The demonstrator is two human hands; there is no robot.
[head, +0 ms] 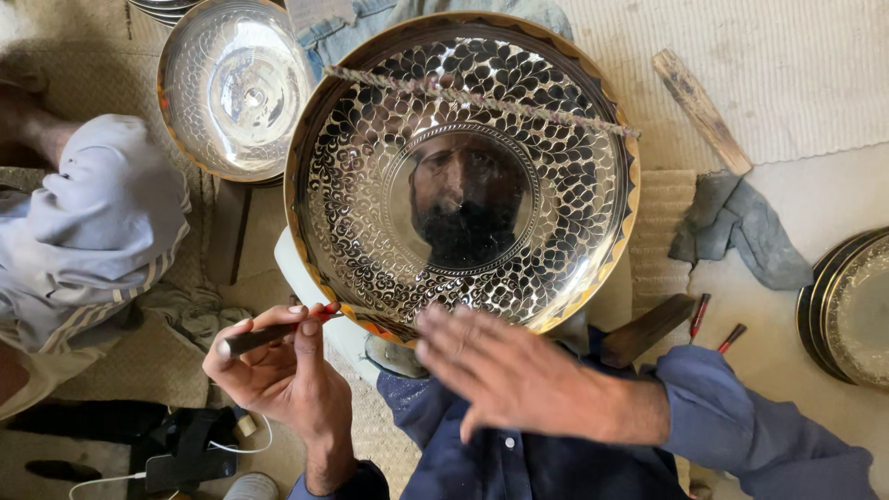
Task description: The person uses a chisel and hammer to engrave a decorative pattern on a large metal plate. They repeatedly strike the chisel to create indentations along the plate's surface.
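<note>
Below the engraved tray [463,176] rim, my left hand [278,370] pinches a graver [269,335]; my right hand [519,370], fingers spread and empty, brushes its lower edge.

Dark phone [190,468], screen unlit, bottom left on floor, white cable attached.

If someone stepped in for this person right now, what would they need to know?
Left hand: closed around a thin dark tool, tip at the lower rim of the large engraved metal plate.
Right hand: open, blurred, at the plate's lower edge, holding nothing.
A twisted cord lies across the plate's top.
Done: scale pattern covers the plate; rim is coloured.
Left: cannot tell from this view.
Nearby: second plate, wooden stick, grey cloth.
</note>
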